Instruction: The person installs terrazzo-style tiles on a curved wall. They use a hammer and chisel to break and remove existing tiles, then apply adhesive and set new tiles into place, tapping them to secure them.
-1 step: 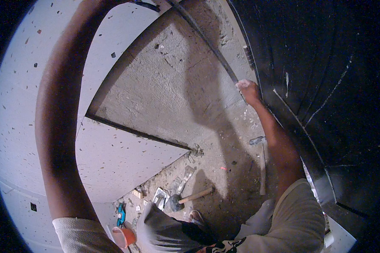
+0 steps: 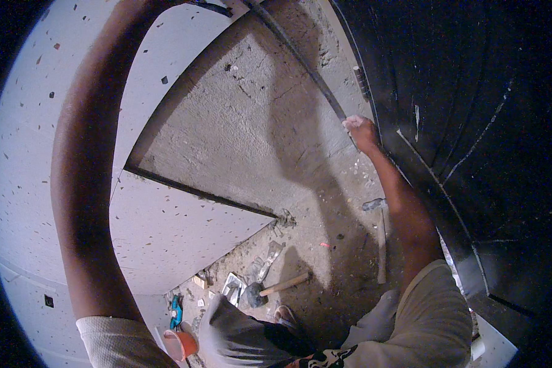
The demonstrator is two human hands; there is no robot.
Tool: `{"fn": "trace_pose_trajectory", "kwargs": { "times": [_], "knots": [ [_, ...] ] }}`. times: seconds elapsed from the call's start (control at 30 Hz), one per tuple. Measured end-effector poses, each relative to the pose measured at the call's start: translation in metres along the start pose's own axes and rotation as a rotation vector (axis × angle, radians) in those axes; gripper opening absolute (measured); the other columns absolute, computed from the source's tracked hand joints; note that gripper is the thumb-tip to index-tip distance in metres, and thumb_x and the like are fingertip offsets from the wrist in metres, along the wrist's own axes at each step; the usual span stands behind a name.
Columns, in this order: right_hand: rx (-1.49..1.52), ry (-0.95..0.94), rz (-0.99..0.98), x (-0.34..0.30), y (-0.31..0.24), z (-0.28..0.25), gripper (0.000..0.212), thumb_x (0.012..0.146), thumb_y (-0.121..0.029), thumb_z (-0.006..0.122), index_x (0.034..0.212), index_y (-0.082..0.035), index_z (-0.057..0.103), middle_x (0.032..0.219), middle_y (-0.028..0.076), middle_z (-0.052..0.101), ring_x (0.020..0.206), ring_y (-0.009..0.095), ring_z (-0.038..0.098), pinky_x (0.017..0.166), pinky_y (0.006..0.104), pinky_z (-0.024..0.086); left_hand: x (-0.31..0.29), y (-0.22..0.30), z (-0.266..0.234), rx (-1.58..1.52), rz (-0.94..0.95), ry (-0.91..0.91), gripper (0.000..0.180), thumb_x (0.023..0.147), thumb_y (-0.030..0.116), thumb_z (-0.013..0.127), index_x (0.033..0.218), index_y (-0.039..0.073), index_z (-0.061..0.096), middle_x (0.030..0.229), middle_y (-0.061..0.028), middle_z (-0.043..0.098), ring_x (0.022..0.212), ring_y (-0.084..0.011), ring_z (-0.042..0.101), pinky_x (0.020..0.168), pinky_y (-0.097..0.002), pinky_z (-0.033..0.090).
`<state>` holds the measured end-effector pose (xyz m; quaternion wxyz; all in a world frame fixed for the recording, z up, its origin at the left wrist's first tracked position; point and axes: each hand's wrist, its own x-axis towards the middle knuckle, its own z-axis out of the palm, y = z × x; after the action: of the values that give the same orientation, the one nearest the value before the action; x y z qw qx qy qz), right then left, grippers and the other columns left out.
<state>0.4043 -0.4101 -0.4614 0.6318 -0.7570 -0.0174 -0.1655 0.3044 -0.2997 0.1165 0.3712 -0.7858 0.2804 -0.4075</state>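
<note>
My right hand [image 2: 360,133] is closed around the lower end of a long, thin, dark bar [image 2: 300,65]. The bar runs up and to the left, out past the top edge, across a bare, rough grey wall patch [image 2: 227,122]. My left arm stretches up along the left side, and my left hand [image 2: 159,3] is cut off by the top edge, its fingers hidden. Close by it is a dark, narrow object [image 2: 211,7], too cropped to name. White speckled panels [image 2: 165,227] border the bare patch on the left and below.
Below lie a mallet [image 2: 257,295] with a wooden handle, a hammer [image 2: 381,245], a trowel-like tool [image 2: 268,260], a white tray [image 2: 233,285], a teal tool [image 2: 176,311] and an orange bucket [image 2: 181,345]. A large dark panel [image 2: 460,135] stands close on the right.
</note>
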Motion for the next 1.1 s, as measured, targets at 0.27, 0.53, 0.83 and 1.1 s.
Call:
{"fn": "trace_pose_trajectory", "kwargs": {
  "times": [0.27,0.53,0.83,1.1],
  "knots": [
    [0.192,0.012,0.088,-0.002,-0.003,0.004,0.012,0.092,-0.013,0.066,0.098,-0.003,0.067,0.08,0.0,0.067,0.069,0.008,0.058,0.061,0.0253,0.047,0.01,-0.006,0.005,0.08,0.012,-0.039,0.023,0.086,0.018,0.059,0.095,0.0,0.068,0.102,-0.0208,0.061,0.1,-0.0365,0.06,0.085,-0.0465,0.051],
    [0.148,0.022,0.082,-0.002,0.003,0.006,0.013,0.091,-0.014,0.067,0.1,-0.003,0.066,0.078,0.0,0.066,0.067,0.008,0.057,0.06,0.0254,0.046,0.012,0.008,-0.01,0.003,-0.016,-0.111,0.021,0.084,0.016,0.06,0.093,-0.001,0.069,0.104,-0.0203,0.061,0.102,-0.036,0.058,0.086,-0.0457,0.051],
    [0.212,0.012,0.083,-0.004,0.003,0.005,0.017,0.086,-0.008,0.071,0.102,-0.003,0.066,0.085,0.006,0.07,0.074,0.013,0.063,0.068,0.0289,0.051,0.022,-0.006,0.012,0.076,0.072,0.004,0.02,0.08,0.014,0.059,0.09,-0.001,0.068,0.101,-0.0203,0.061,0.102,-0.0373,0.058,0.084,-0.047,0.051],
    [0.202,0.01,0.087,-0.012,-0.013,-0.008,0.019,0.086,-0.007,0.07,0.103,-0.002,0.065,0.088,0.008,0.071,0.078,0.015,0.066,0.072,0.0297,0.052,0.028,-0.005,0.015,0.077,0.105,0.043,0.02,0.079,0.019,0.06,0.088,0.002,0.067,0.099,-0.0194,0.061,0.099,-0.0369,0.059,0.083,-0.0472,0.051]
  ]
}}
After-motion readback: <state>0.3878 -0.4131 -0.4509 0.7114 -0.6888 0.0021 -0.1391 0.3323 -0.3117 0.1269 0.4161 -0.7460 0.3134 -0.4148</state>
